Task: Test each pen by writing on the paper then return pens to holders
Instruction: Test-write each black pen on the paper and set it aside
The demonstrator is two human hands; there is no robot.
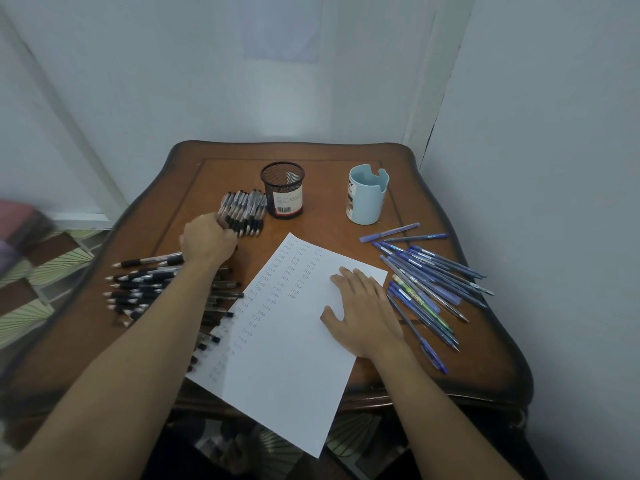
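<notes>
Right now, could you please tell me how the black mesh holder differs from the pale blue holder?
The black mesh holder is see-through wire with an even round rim; the pale blue holder is solid-walled with a notched rim. The mesh holder stands left, beside a bundle of black pens; the blue holder stands right. Both stand upright and look empty.

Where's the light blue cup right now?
In the head view, the blue cup stands upright at the far right of the table, right of the mesh holder and just beyond the blue pens.
</notes>
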